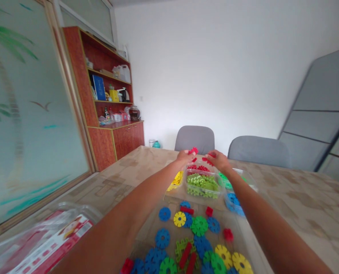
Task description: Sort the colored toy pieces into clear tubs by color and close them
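Observation:
Both my arms reach far out over the table. My left hand (185,156) is closed on a red plastic piece (193,150) above the far clear tub of red pieces (198,168). My right hand (219,160) is closed on other red pieces (209,156) just beside it. In front of that tub stands a clear tub of light green pieces (202,184). Yellow pieces (176,180) lie to its left; green pieces (225,180) and blue pieces (232,200) lie to its right. Loose gear-shaped and bar pieces in blue, yellow, green and red (199,226) lie on a clear tray nearer to me.
A clear lidded box with a red and white label (48,238) lies at the near left. Two grey chairs (194,138) (259,150) stand behind the beige patterned table (300,205). A red-brown shelf cabinet (109,95) stands at the left wall; a grey panel (323,110) leans at the right.

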